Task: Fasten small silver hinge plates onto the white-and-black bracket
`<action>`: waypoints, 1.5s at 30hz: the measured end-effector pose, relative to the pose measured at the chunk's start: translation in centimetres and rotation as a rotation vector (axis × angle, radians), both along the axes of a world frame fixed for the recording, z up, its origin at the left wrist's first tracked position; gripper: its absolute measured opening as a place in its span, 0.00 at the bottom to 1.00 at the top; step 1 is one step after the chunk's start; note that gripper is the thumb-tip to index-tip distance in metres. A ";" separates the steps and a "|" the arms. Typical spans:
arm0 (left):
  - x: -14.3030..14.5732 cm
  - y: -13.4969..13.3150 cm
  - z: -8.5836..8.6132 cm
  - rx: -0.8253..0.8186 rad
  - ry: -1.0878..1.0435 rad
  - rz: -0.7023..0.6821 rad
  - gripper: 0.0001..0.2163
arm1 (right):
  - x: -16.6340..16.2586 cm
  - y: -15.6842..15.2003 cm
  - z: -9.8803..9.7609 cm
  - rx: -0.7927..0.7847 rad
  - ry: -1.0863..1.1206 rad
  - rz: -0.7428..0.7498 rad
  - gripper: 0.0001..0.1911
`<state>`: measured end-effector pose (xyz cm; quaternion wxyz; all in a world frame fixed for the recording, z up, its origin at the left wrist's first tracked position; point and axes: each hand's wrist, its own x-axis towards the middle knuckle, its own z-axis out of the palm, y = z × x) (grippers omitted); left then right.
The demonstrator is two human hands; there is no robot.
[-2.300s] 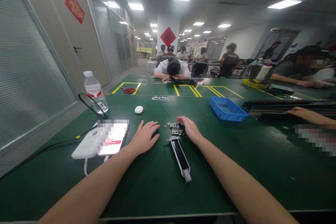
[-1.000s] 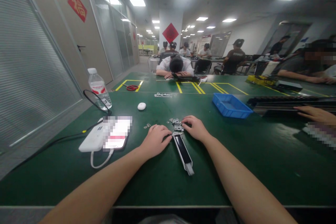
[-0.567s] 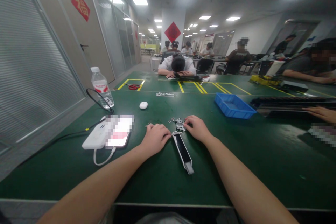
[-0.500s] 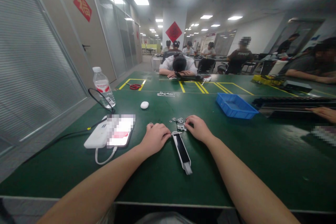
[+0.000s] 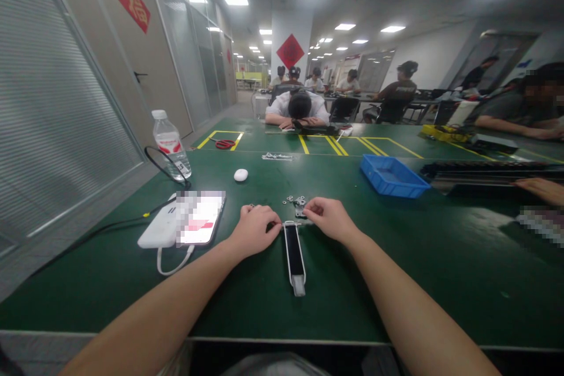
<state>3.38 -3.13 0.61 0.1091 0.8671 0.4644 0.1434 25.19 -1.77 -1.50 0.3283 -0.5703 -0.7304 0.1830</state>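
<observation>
A long, narrow device with a white frame and black face (image 5: 295, 252) lies on the green table between my hands, a pale tab (image 5: 298, 286) sticking out at its near end. My left hand (image 5: 257, 228) is pinched at the far left corner of this device. Thumb and fingers of my right hand (image 5: 330, 217) are closed beside a small metal bracket (image 5: 300, 210); what they hold, if anything, is hidden. A thin bar (image 5: 300, 223) crosses the device's far end between both hands. Several small rings (image 5: 289, 198) lie just beyond.
Left are a phone (image 5: 205, 220), a white power bank (image 5: 156, 229) with cables, and a water bottle (image 5: 171, 147). A white earbud case (image 5: 241, 175), thin metal strips (image 5: 277, 157) and red scissors (image 5: 224, 144) lie farther off. A blue tray (image 5: 393, 176) stands right; a person (image 5: 299, 108) rests opposite.
The white-framed device has swung at its near end to the left and now points more straight toward me. My right hand has shifted slightly left and nearer. The view has moved a little.
</observation>
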 end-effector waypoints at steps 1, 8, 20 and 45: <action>0.0 0.0 0.1 -0.006 -0.001 0.000 0.09 | -0.2 -0.2 0.2 -0.006 -0.028 0.008 0.06; -0.1 0.0 0.1 0.013 -0.009 0.009 0.09 | -0.5 -0.8 1.0 -0.020 -0.141 0.047 0.07; -0.2 0.5 -0.5 0.023 -0.008 -0.001 0.09 | -0.6 -0.9 1.1 -0.144 -0.096 0.040 0.07; -0.2 0.2 -0.1 0.000 -0.006 -0.006 0.09 | -0.7 -1.1 1.0 -0.216 0.048 0.058 0.02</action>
